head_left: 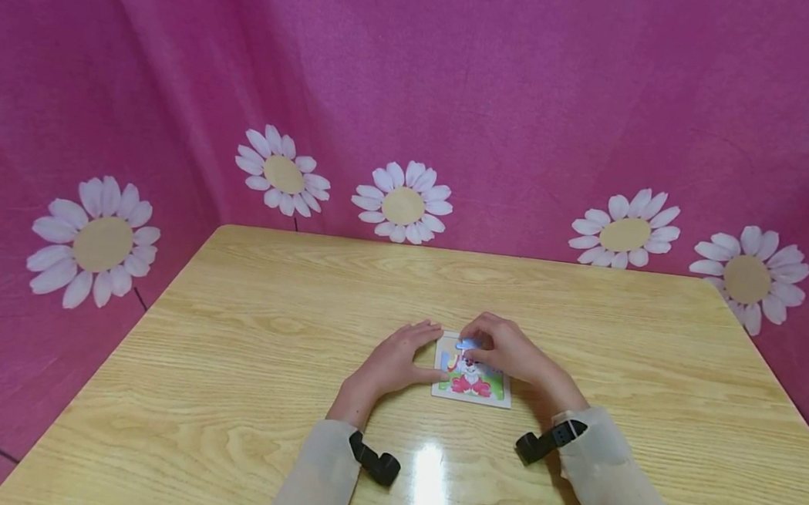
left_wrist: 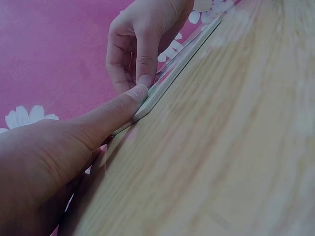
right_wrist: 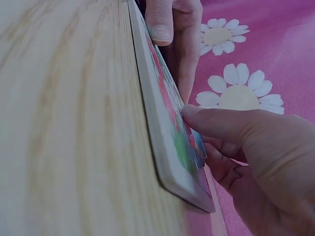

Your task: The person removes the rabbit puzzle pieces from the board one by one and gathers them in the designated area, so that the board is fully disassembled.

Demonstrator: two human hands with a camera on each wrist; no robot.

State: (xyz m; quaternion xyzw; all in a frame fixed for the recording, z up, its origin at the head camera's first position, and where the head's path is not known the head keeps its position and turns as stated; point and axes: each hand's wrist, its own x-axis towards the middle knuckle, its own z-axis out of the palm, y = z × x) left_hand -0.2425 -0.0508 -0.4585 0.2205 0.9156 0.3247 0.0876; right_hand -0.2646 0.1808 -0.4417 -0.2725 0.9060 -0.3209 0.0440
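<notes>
A small square picture puzzle board [head_left: 470, 399] with a pale frame lies flat on the table. It shows a white-and-red cartoon figure on green. My left hand [head_left: 396, 364] lies along the board's left side, fingers extended toward the top corner, with its thumb [left_wrist: 115, 110] on the lower left rim. Over the upper part of the board, my right hand [head_left: 508, 350] pinches a blue puzzle piece [head_left: 469, 344] between thumb and fingers. In the right wrist view the blue piece [right_wrist: 199, 143] sits tilted at the board's surface; whether it is seated cannot be seen.
The wood-grain table [head_left: 267, 337] extends around the board on every side. A pink curtain [head_left: 470, 94] with white daisies hangs behind the table and at its left. Black wrist cameras [head_left: 383, 467] are strapped over the pale sleeves [head_left: 322, 464].
</notes>
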